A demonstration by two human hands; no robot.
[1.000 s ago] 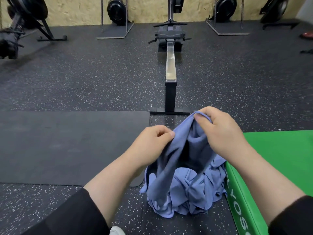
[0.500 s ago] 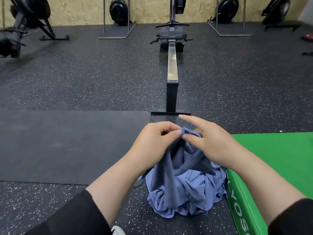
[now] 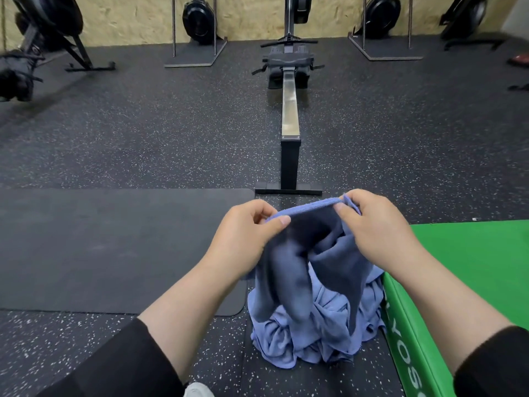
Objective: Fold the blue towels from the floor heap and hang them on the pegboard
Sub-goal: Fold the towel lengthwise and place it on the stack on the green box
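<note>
L hand (image 3: 243, 236) & R hand (image 3: 375, 224) each pinch the top edge of a blue towel (image 3: 312, 253), both grips clenched on it, stretched btwn them above the floor heap (image 3: 309, 339).

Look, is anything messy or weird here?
Yes: the blue towels lie in a crumpled heap on the gym floor, beside the green mat. The left hand and right hand pinch one towel's edge. Nothing looks broken.
</note>
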